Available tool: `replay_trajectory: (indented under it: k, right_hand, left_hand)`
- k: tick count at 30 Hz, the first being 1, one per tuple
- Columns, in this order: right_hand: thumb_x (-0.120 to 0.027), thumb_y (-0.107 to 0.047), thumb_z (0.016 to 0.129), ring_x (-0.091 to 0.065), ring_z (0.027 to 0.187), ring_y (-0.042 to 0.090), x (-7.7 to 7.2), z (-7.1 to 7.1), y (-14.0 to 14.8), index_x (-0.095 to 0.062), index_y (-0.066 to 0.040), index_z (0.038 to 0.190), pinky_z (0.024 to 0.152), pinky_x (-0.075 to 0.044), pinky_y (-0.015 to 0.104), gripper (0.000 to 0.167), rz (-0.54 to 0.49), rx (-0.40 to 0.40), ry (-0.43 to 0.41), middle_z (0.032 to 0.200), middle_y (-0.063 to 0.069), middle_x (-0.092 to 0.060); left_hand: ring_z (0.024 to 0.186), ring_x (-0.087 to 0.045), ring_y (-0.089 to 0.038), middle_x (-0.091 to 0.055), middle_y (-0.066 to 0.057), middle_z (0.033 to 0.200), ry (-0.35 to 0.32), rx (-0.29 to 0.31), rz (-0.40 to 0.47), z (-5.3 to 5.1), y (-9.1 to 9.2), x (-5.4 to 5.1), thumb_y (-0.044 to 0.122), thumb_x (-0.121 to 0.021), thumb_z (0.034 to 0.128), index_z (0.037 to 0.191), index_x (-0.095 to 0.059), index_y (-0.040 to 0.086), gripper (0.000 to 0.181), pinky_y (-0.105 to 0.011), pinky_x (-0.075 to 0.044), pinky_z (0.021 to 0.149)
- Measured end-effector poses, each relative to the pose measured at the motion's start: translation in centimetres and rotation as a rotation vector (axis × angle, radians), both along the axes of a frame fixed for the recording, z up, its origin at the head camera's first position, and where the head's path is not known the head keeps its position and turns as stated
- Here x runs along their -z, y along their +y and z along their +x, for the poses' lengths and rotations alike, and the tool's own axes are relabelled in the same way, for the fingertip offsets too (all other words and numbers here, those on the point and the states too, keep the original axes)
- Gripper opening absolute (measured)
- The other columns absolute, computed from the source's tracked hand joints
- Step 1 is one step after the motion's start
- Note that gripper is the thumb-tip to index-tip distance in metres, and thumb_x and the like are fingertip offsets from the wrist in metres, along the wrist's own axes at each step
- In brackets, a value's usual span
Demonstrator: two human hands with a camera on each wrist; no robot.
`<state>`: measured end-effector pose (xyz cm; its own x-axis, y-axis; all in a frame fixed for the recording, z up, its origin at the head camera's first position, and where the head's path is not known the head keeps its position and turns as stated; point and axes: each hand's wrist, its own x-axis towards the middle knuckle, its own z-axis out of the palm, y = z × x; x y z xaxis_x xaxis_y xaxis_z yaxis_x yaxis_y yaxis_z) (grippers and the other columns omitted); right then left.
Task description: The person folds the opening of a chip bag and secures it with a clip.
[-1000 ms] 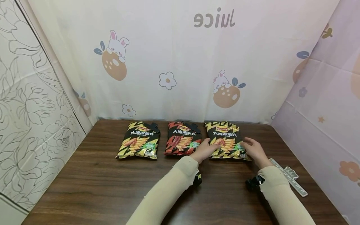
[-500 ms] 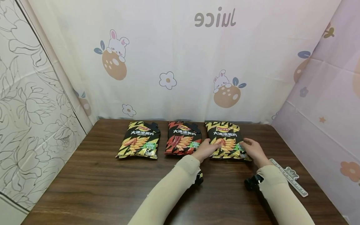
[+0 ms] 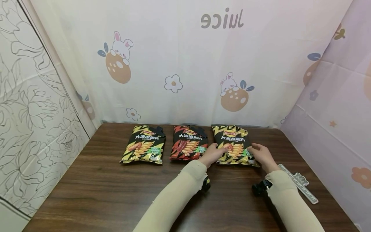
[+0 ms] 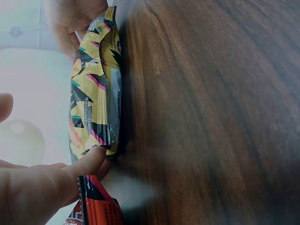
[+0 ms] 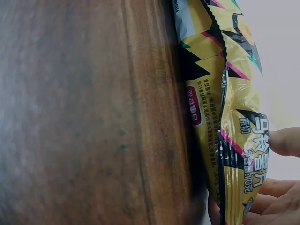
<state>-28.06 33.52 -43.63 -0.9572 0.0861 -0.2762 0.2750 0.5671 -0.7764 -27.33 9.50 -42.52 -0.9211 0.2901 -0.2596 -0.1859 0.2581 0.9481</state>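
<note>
Three chip bags lie in a row at the back of the brown table. The rightmost one, a yellow and black bag, has a hand at each side. My left hand grips its lower left edge, the thumb along the near end. On its right side my right hand holds it, thumb above and fingers partly hidden beneath. A red bag lies just left of my left hand, and another yellow bag lies farther left.
A light grey ruler-like strip with a cloud-shaped piece lies beside my right forearm. Behind the table hangs a printed curtain; a patterned panel stands at the left.
</note>
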Motion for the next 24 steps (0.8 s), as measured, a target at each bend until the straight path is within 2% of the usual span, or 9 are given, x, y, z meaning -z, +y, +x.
replay_trajectory:
  k: [14,24]
  right_hand:
    - [-0.042,-0.032,0.104,-0.025,0.141,0.050,-0.32,0.31,0.19,-0.010,0.001,0.156,0.109,-0.033,0.061,0.070,-0.045,0.021,-0.003,0.158,0.032,-0.014]
    - [-0.048,-0.030,0.102,-0.027,0.141,0.049,-0.47,0.77,0.65,-0.006,0.001,0.156,0.110,-0.033,0.059,0.075,-0.072,0.013,0.003,0.156,0.034,-0.018]
  left_hand:
    - [0.140,-0.040,-0.030,-0.037,-0.013,0.155,0.004,-0.026,-0.022,0.20,0.30,-0.14,0.039,-0.062,0.0934,0.152,-0.033,0.007,0.073,-0.051,-0.039,0.109]
    - [0.139,-0.041,-0.033,-0.039,-0.015,0.154,0.043,-0.009,-0.059,0.80,0.25,-0.20,0.040,-0.060,0.0946,0.150,-0.036,0.004,0.071,-0.051,-0.039,0.109]
